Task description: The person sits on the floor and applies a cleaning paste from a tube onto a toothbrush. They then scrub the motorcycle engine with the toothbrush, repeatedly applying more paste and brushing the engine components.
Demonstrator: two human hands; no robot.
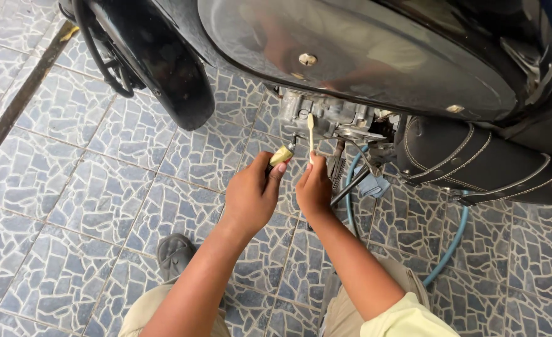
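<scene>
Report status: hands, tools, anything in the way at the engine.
Left hand shut on yellow-handled tool. Right hand shut on toothbrush, bristles up at the engine. Blue hose and kickstand crowd the right hand.

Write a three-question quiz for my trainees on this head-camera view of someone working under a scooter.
1. True or false: the left hand holds a yellow-handled tool against the engine.
2. What does the right hand hold? A) a slim cream toothbrush-like brush B) a hammer C) a spray can
3. Fill in: a light blue ____ curves across the tiled floor beneath the scooter.

Key
1. True
2. A
3. hose
</scene>
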